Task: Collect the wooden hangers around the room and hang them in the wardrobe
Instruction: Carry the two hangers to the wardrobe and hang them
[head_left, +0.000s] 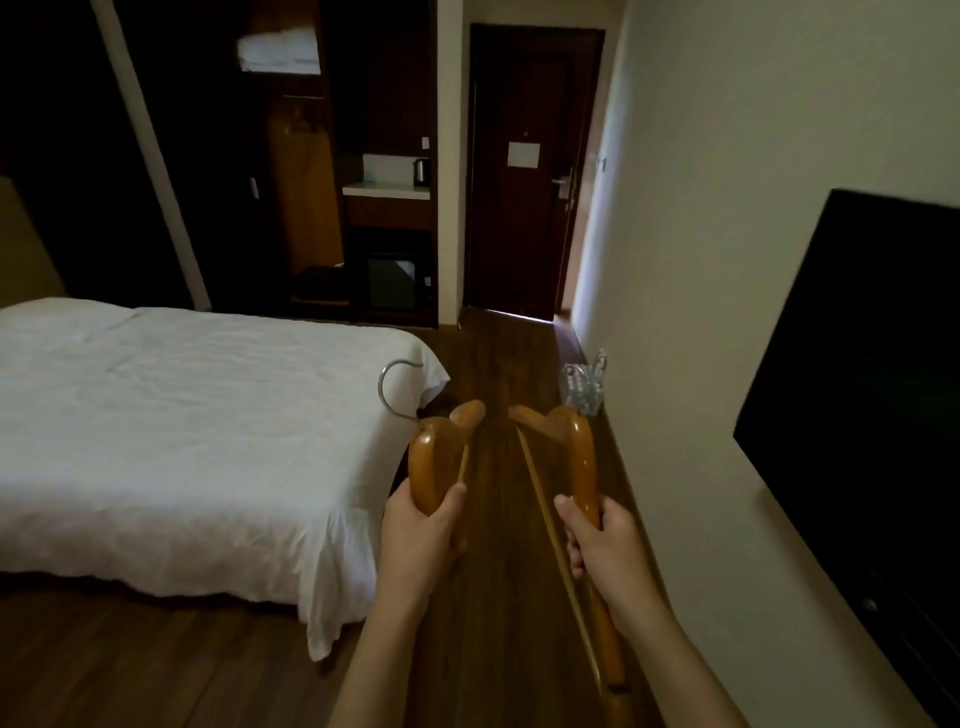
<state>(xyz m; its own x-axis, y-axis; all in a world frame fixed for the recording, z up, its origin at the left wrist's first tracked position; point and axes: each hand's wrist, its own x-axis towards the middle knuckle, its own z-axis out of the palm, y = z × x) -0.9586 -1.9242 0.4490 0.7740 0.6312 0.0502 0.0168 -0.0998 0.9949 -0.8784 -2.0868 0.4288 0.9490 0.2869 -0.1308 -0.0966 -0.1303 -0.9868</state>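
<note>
Wooden hangers — two, one clamped in each of two hands: left hand (423, 535) on left hanger (431, 462), right hand (602, 540) on right hanger (579, 457).

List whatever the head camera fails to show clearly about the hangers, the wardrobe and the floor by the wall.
- Right hanger: no hook visible; its lower end runs behind the right hand and forearm.
- Left hanger: lower part covered by the left hand.
- Wardrobe: interior too dark to count hangers on the rail.
- Shiny object on the floor by the wall: too small and blurred to identify.
- Television: cut off by the right edge.
</note>
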